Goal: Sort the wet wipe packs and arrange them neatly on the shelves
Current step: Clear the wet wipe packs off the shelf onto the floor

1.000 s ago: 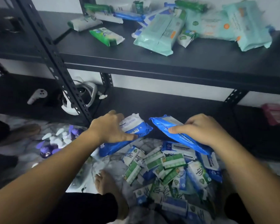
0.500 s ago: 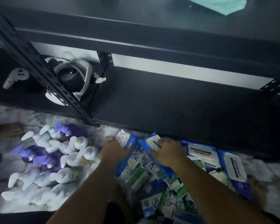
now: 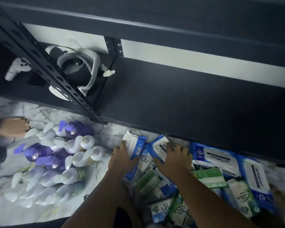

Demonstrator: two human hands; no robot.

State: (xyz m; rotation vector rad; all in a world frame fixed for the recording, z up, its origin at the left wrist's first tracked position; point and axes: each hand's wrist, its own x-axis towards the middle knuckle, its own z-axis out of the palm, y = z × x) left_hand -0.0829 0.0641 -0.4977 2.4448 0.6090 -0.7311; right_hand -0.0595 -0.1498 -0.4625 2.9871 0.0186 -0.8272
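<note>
the left hand [image 3: 122,160] has its fingers curled round a blue-and-white wipe pack [image 3: 135,145], which sticks out past the fingertips toward the lower shelf [image 3: 179,99] — the right hand [image 3: 175,159], just beside it, grips a second blue pack [image 3: 160,146] the same way, the two packs nearly touching. both hands sit low on the pile of wet wipe packs [image 3: 220,162] lying on the marble floor [image 3: 10,109] just in front of that shelf. a heap of white and purple bottles [image 3: 59,155] lies left of the left hand — apart from the pile.
</note>
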